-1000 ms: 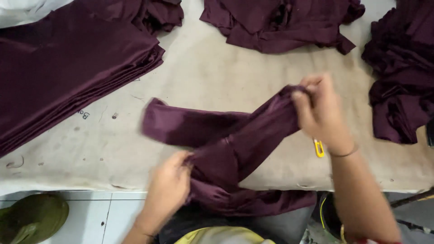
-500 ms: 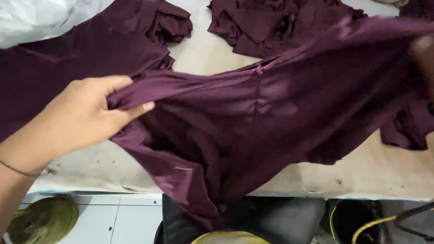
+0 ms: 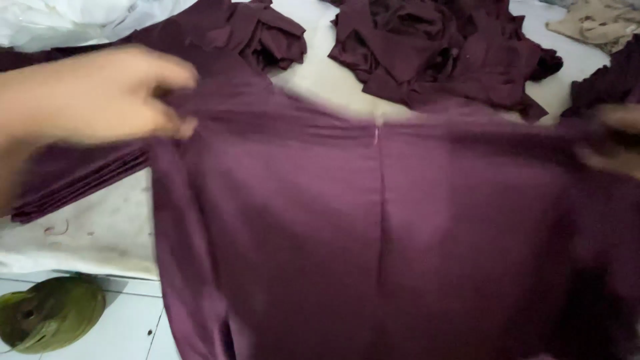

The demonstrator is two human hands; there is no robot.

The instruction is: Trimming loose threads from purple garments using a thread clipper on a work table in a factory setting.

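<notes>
A dark purple garment piece [image 3: 373,247] with a centre seam hangs spread out in front of me, over the table edge. My left hand [image 3: 93,97] pinches its upper left corner, blurred by motion. At the far right edge my right hand [image 3: 617,137] grips the upper right corner; it is blurred and partly wrapped in the cloth. The fabric is stretched taut between both hands and hides most of the table beneath it.
A flat stack of purple pieces [image 3: 80,180] lies at left on the worn white table [image 3: 100,233]. Crumpled purple heaps [image 3: 433,53] sit at the back. White cloth [image 3: 60,20] is at top left, beige cloth [image 3: 593,27] at top right. A green object [image 3: 50,313] rests on the tiled floor.
The bunched garment has been pulled open. My hands moved apart and upward, and the cloth now hangs wide and flat, closer to the camera.
</notes>
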